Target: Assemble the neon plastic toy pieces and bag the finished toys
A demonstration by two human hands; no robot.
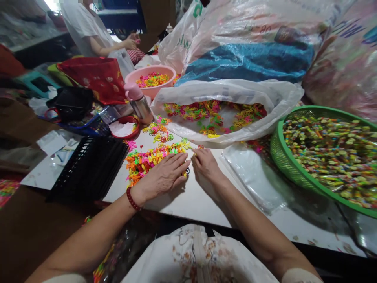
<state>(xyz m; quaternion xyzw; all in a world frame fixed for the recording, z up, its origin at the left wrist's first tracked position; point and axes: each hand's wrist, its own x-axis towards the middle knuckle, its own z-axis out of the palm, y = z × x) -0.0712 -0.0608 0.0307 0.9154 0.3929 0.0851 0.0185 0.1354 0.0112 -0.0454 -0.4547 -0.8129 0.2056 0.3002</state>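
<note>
Probably best to keep the left hand (166, 175) splayed flat on the heap of neon plastic pieces (147, 159) mid-frame on the desk (200, 202) and peel off singles with the right hand (206, 167), fingertips seemingly pinched on one tiny ring (200, 147).

A small piecework packing workshop: bulging plastic sacks (250, 43) fill the upper right, a green basket (282, 157) of wrapped goods sits right, and a co-worker (94, 31) sorts upper left.
</note>
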